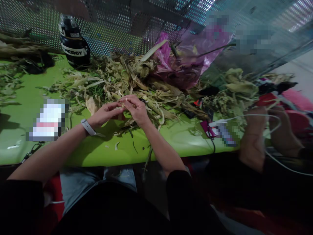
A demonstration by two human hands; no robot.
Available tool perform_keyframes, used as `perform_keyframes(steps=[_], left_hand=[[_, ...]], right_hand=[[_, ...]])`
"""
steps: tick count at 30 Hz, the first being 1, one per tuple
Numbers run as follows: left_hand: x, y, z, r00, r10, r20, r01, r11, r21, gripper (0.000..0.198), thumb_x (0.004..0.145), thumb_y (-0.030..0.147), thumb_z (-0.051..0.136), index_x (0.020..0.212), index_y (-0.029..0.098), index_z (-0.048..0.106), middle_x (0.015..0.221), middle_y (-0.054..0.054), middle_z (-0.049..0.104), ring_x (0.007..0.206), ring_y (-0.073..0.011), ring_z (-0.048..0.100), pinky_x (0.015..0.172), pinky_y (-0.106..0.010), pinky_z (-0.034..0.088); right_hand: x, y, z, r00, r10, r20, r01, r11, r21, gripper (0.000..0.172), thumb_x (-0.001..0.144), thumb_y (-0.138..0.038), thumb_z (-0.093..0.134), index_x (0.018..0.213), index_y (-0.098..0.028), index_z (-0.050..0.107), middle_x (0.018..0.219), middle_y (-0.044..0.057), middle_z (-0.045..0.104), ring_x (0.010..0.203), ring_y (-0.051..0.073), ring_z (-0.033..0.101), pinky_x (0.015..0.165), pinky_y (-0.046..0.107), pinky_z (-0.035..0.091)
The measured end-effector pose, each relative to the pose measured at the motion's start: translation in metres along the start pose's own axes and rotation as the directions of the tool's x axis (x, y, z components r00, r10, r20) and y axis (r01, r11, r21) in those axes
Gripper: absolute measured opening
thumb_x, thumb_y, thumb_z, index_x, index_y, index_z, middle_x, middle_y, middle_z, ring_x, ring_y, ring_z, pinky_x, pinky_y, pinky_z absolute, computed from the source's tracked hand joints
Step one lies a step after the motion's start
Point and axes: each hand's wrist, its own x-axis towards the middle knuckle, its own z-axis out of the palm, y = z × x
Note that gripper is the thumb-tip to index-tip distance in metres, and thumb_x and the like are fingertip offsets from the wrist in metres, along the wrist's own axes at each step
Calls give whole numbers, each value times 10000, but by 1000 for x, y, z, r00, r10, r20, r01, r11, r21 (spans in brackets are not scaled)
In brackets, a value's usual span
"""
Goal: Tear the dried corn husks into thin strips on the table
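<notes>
A smooth green tabletop (90,153) under your rough, dry husks (156,94).
Your tabletop looks like glossy plastic with bright sheen; the husks look papery, crinkled and matt. You face a thin, shiny, translucent plastic bag (188,68), a smooth black plastic-looking bottle (75,62) and a perforated metal-looking panel (107,36). Your wristband (88,127) looks matt and rubbery, your jeans (74,178) faded denim, your sleeve (179,195) dull cloth.

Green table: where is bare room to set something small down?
The table looks bare left of the left phone and between the right forearm and purple object. Crowded: behind left hand and right hand, where husks reach the bottle and pink bag.
</notes>
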Motion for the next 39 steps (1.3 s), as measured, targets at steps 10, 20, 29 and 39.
perform_keyframes(steps=[10, 20, 29, 39], left_hand=[[1, 0, 1, 998, 17, 57, -23, 994, 106, 352, 794, 484, 702, 909, 152, 682, 782, -1, 595, 676, -88, 544, 691, -238, 500], [4, -10, 2, 999, -3, -41, -2, 992, -125, 288, 774, 408, 754, 868, 157, 650, 823, -20, 669, 767, -125, 643, 783, -266, 517], [7, -14, -3, 940, 30, -341, -138, 944, -299, 295, 672, 300, 847, 885, 160, 697, 868, -20, 717, 807, -126, 666, 835, -263, 526], [10, -19, -6, 919, 54, -391, -127, 978, -165, 373, 627, 379, 864, 826, 129, 673, 748, 5, 709, 663, -82, 638, 708, -225, 530]], right_hand=[[0, 16, 6, 990, 135, -43, -129, 985, 117, 364, 866, -570, 574, 876, -230, 703, 960, 36, 649, 905, 155, 618, 882, 319, 505], [4, 7, -5, 973, 113, -202, -115, 993, 3, 362, 880, -557, 543, 987, -221, 628, 1020, 55, 634, 954, 166, 598, 898, 324, 477], [-5, -7, 1, 965, 244, 95, -206, 932, -298, 318, 847, -487, 555, 728, -192, 564, 696, -6, 559, 655, 136, 486, 643, 281, 374], [-8, -5, 7, 956, 86, 280, 65, 869, -490, 264, 935, -356, 404, 740, -209, 504, 706, 19, 547, 651, 157, 445, 653, 291, 320]])
